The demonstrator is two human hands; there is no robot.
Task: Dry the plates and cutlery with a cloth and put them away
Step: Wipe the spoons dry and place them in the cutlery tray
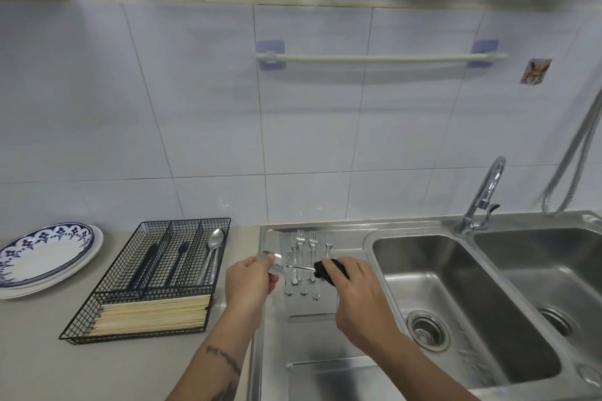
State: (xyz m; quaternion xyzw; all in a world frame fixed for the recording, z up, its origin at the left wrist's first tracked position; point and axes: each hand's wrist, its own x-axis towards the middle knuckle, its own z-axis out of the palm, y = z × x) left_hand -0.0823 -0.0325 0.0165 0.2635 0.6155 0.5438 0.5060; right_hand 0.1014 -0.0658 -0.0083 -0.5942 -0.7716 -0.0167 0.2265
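Now the left hand point(250, 283) grips a shiny steel spoon point(277, 265) while the right hand point(361, 299) should rub its black cloth point(329, 270) fully along the handle.

Plate point(45, 252): white centre, dark blue floral border; a plain white plate point(94, 249) sits beneath it. Cutlery tray point(146, 280): black wire mesh, with black-handled pieces point(146, 265) in it, one silver spoon point(213, 254) and pale wooden chopsticks point(153, 314). Bench point(39, 355): beige-grey. Sink point(456, 296), tap point(482, 195), forks point(304, 257): bare silver steel. Cloth point(329, 270) in right hand point(361, 303): black. Left forearm: dark tattoo band point(224, 358). Wall tiles point(195, 107): pale blue-white. Towel rail point(381, 58): off-white, lilac mounts. One small brown patterned sticker point(535, 71).
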